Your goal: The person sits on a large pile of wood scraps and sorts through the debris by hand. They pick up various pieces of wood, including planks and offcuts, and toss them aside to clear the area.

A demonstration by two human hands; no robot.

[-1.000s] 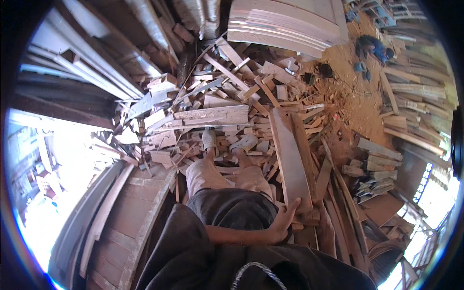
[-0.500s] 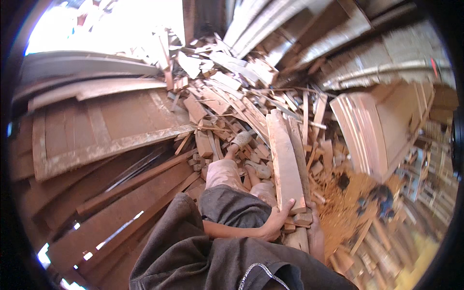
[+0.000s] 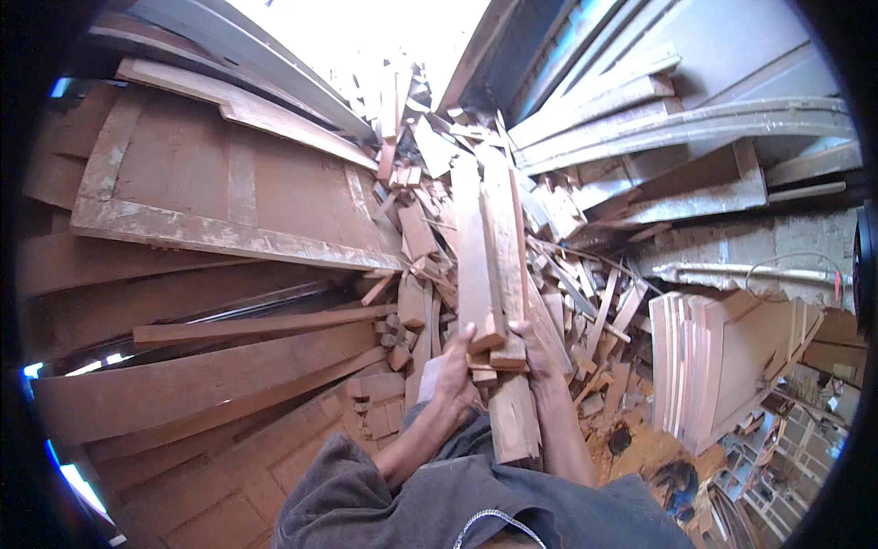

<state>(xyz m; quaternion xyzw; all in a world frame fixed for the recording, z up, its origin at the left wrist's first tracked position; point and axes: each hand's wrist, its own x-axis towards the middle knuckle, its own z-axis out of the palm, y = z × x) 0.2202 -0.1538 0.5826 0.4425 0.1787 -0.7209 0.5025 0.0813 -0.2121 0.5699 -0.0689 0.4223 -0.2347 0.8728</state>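
Observation:
A stack of long wooden planks lies lengthwise in front of my body, pointing away from me. My left hand (image 3: 452, 368) grips its left side, thumb up by the near end of the upper left plank (image 3: 476, 261). On the other side, my right hand (image 3: 541, 355) is closed round the stack beside the upper right plank (image 3: 505, 265). Short block ends show between the hands, and a longer wooden piece (image 3: 514, 423) beneath them sticks out toward my chest. The undersides of the stack and most fingertips are hidden.
A heap of wood offcuts (image 3: 416, 233) spreads ahead and below. Panelled door (image 3: 242, 224) and brown boards (image 3: 210, 375) lean at the left. On the right stand a stack of panels (image 3: 695, 366) and, above it, pale boards (image 3: 594, 114). Sawdust (image 3: 631, 453) covers the lower right floor.
The planks have come up and left to the middle of the picture, with both hands still holding them. My view has tilted and turned, and my legs have nearly gone from sight.

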